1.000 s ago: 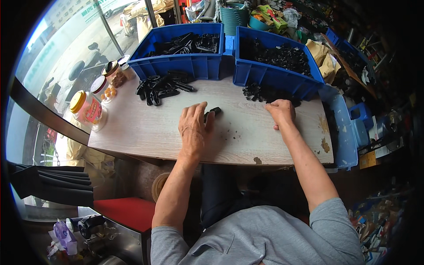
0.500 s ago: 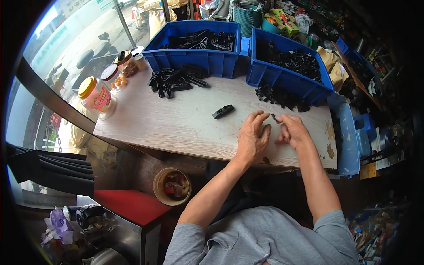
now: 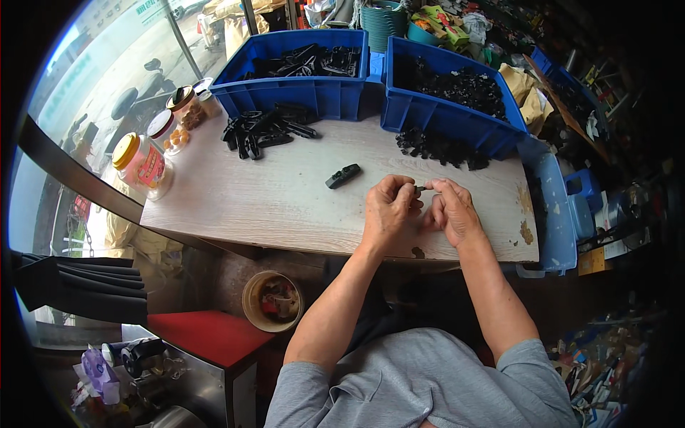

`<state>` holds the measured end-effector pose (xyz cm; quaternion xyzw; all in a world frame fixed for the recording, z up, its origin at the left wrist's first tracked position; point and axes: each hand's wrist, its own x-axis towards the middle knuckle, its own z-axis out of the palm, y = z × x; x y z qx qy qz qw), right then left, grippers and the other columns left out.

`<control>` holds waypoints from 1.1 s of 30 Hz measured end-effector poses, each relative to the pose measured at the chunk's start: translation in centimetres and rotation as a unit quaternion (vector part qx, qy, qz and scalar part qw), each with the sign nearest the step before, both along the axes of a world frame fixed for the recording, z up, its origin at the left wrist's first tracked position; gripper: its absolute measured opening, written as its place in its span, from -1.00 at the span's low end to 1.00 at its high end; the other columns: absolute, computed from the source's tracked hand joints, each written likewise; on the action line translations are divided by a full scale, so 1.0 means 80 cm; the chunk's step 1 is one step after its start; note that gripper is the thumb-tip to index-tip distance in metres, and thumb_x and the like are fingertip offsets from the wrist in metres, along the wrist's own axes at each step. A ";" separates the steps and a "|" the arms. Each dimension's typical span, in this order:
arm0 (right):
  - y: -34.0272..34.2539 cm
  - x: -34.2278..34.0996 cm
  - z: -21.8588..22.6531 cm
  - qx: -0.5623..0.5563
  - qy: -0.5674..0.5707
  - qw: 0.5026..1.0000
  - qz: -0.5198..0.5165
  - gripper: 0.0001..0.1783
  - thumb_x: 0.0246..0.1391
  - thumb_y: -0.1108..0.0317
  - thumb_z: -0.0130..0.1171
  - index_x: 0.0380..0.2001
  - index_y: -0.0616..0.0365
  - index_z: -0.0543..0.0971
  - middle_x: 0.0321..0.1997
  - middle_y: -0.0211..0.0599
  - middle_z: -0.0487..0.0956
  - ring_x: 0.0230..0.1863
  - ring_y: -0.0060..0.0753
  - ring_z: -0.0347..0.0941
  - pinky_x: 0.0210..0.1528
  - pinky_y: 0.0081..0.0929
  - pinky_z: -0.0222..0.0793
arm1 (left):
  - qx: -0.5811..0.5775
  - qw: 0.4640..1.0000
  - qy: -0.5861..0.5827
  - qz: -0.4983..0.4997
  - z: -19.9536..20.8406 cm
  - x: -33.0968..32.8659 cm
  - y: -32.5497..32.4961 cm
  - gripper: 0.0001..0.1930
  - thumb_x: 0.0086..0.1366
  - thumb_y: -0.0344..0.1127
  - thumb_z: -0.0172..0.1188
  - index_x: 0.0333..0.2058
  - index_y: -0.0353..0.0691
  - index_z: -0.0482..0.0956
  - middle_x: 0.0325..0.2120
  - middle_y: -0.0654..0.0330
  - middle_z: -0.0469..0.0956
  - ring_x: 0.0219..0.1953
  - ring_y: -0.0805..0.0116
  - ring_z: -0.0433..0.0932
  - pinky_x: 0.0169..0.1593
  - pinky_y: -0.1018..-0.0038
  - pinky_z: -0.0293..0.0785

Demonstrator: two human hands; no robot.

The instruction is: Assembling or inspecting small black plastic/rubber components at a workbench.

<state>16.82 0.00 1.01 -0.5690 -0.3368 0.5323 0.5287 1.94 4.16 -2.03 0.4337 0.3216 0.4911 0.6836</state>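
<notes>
My left hand (image 3: 387, 210) and my right hand (image 3: 454, 212) meet over the near right part of the table. Between their fingertips is a small black plastic part (image 3: 419, 190), partly covered by the fingers. Both hands are closed in a pinch on it. A longer black plastic piece (image 3: 344, 176) lies alone on the table, left of my left hand. Beyond my hands, a heap of small black parts (image 3: 435, 147) lies against the right blue bin (image 3: 446, 123). A pile of long black pieces (image 3: 260, 133) rests in front of the left blue bin (image 3: 300, 96).
Lidded jars, one with a yellow lid (image 3: 127, 151), line the table's left edge. A light blue container (image 3: 560, 214) stands at the right edge. Below the table's front are a waste bucket (image 3: 251, 303) and a red-topped cabinet (image 3: 207, 337).
The small black part, held in my right fingertips before, is now between both hands. My left fingers have closed from a looser pose. The whole view has shifted slightly.
</notes>
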 end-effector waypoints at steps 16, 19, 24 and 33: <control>-0.011 -0.007 -0.007 0.069 0.025 0.997 0.010 -0.81 0.08 0.27 0.32 -0.33 0.12 0.57 -0.78 -0.50 0.34 -0.75 -0.57 0.34 -0.63 -0.44 0.48 | 0.371 0.756 0.413 0.346 0.007 -0.068 0.021 -0.74 0.13 -0.33 0.30 -0.18 -0.23 0.59 -0.18 0.02 0.57 -0.09 0.05 0.50 -0.05 0.21 0.40; -0.009 -0.009 -0.008 0.065 0.030 0.997 0.005 -0.82 0.10 0.26 0.30 -0.33 0.09 0.56 -0.78 -0.48 0.34 -0.71 -0.50 0.41 -0.57 -0.34 0.55 | 0.322 0.681 0.596 0.279 0.003 -0.103 0.043 -0.71 0.11 -0.32 0.33 -0.16 -0.18 0.59 -0.06 0.12 0.55 0.02 0.07 0.44 0.01 0.20 0.37; -0.002 -0.016 -0.013 0.085 0.053 0.995 -0.010 -0.83 0.11 0.25 0.30 -0.33 0.05 0.56 -0.77 -0.48 0.36 -0.67 -0.48 0.44 -0.47 -0.23 0.60 | 0.377 0.769 0.470 0.212 -0.004 -0.100 0.037 -0.81 0.16 -0.37 0.28 -0.23 -0.16 0.56 -0.40 0.08 0.58 -0.35 0.08 0.54 -0.22 0.30 0.43; -0.004 -0.021 -0.020 0.140 0.067 0.988 -0.005 -0.89 0.11 0.29 0.33 -0.32 0.01 0.61 -0.66 -0.54 0.46 -0.63 -0.62 0.36 -0.49 -0.60 0.37 | 0.032 0.999 0.034 -0.012 0.008 -0.035 -0.021 -0.82 0.25 -0.46 0.27 -0.18 -0.31 0.55 -0.46 0.26 0.59 -0.47 0.59 0.53 -0.39 0.64 0.48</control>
